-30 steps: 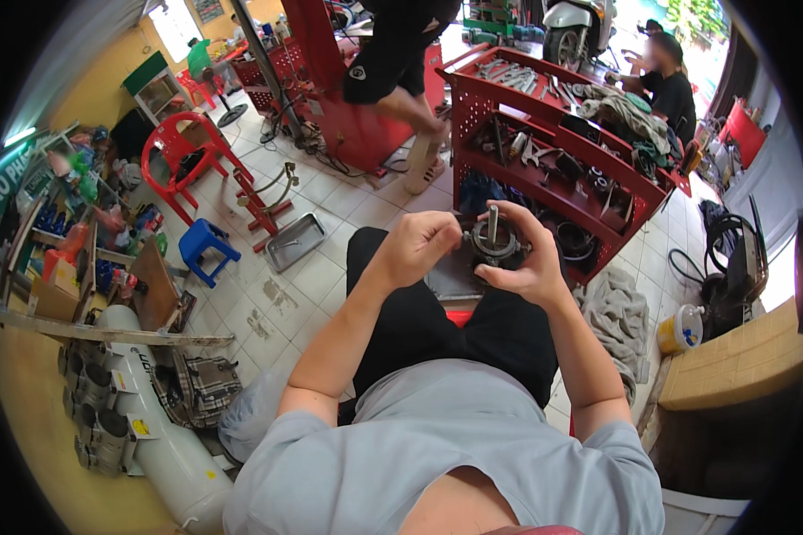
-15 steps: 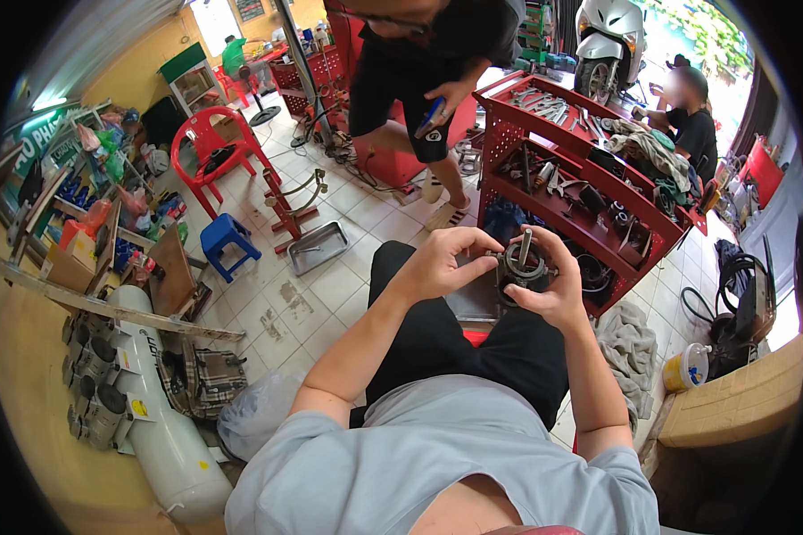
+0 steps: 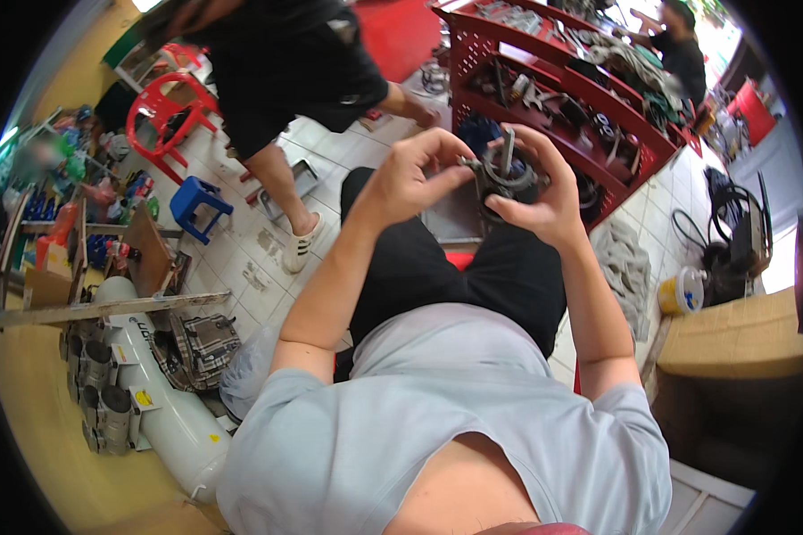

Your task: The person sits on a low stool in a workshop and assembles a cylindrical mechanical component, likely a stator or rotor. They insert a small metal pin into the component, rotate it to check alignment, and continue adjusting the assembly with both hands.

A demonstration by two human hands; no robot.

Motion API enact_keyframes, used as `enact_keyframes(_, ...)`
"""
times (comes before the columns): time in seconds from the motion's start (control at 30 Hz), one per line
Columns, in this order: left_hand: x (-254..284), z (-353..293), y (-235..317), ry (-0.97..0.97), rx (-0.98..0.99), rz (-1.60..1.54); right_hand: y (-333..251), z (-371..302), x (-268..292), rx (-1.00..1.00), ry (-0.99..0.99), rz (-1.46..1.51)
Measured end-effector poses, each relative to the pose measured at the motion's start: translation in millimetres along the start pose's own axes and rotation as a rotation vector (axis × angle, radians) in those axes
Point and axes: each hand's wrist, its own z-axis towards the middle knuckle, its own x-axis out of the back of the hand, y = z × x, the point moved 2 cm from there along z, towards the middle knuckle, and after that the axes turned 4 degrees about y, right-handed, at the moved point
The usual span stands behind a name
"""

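Above my knees my right hand (image 3: 551,194) grips a round dark metal part (image 3: 512,185). It has a ring-shaped rim and a grey shaft sticking up from it. My thumb lies on the near side of the rim, with the fingers round the far right side. My left hand (image 3: 410,183) is at the part's left edge, its thumb and fingertips closing on a small metal bit there, too small to name. A metal tray (image 3: 451,221) lies below the part, partly covered by my hands and legs.
Ahead stands a red tool cart (image 3: 562,55) loaded with tools and parts. A person in black shorts (image 3: 285,80) walks at front left, near a blue stool (image 3: 200,207) and a red chair (image 3: 165,116). Grey cloth (image 3: 623,272) and a bucket (image 3: 681,292) lie to the right.
The person in black shorts has stepped to the left, nearer the blue stool. My view has tilted, so my hands and the part appear higher. My grip looks much the same.
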Motion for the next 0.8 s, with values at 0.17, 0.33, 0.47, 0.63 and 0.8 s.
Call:
enact_keyframes(0.17,1.4,0.3,-8.1,-0.111,0.093,-0.024,1.9,-1.5,0.7,0.001,-0.07,-0.029)
enact_keyframes(0.33,1.3,-0.4,-4.3,-0.058,0.036,-0.112,0.7,-1.4,-1.8,0.059,-0.012,-0.003)
enact_keyframes(0.47,2.3,0.0,3.7,-0.027,-0.114,0.01,0.8,-0.9,0.7,0.016,-0.055,0.0)
enact_keyframes(0.63,3.5,3.1,-7.1,-0.117,0.032,-0.011,1.4,0.3,0.4,0.068,-0.018,-0.012)
enact_keyframes(0.8,8.8,-1.0,-14.0,-0.083,-0.01,-0.087,2.8,1.2,-4.6,0.054,-0.008,-0.004)
